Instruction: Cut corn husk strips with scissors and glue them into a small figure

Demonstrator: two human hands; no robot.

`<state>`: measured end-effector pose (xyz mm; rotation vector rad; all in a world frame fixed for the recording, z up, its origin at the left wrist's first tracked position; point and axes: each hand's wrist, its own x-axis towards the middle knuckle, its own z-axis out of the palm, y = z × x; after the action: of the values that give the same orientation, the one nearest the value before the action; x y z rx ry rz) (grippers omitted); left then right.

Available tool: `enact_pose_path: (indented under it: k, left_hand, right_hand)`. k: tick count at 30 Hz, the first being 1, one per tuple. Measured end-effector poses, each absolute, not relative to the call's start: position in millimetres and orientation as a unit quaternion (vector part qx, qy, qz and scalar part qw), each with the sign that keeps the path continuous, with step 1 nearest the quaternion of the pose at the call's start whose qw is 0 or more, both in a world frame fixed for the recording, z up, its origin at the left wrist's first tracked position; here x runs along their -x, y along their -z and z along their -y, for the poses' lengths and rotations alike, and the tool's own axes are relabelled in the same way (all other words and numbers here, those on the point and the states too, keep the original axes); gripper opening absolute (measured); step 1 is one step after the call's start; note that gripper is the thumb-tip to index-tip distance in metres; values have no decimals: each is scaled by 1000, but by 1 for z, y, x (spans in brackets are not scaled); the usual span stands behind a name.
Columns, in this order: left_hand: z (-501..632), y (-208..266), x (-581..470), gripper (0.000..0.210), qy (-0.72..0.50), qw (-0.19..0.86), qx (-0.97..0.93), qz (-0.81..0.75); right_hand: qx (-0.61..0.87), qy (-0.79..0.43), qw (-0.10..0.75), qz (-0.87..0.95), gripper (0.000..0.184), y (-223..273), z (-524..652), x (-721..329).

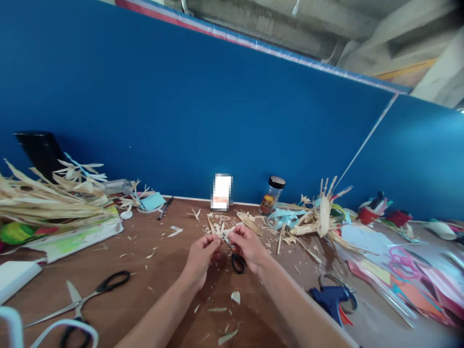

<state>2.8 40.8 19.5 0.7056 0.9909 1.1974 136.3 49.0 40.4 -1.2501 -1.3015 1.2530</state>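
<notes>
Over the middle of the table, my left hand [201, 257] pinches a small pale piece of dried corn husk [218, 229] cut into pointed strips. Close beside it, my right hand [249, 247] is closed at the fingertips near a small whitish bit at the husk's right side; what exactly it grips is too small to make out. Under my right hand shows the black handle loop of a small tool [238, 264], probably scissors; its other end is hidden. Husk scraps [250, 222] lie just beyond my fingers.
Large open scissors [77, 303] lie at the left front, below a heap of corn husks [54, 205]. A lidded jar [271, 195] and a bright phone-like screen [221, 192] stand by the blue partition. At right sit a blue glue gun [331, 300] and coloured paper [416, 290].
</notes>
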Motion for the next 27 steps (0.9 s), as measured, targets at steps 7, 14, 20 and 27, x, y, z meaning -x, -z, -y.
enact_pose_path:
  k: [7,14,20,27]
  left_hand:
    - [-41,-18,-3,25,-513,669,-325,-429]
    - [-39,-23,-4,25,-509,683,-316,-417]
    - [-38,-25,-3,27,-503,687,-312,-420]
    - [-41,-18,-3,25,-508,681,-337,-407]
  right_hand:
    - [502,-508,496,494,19,-37,-49,-128]
    - [511,-493,524,469,21,-35,-48,-123]
    - [511,-484,533,470,20,-36,-48,-121]
    - [510,-477,530,481,18,-36,-46,-121]
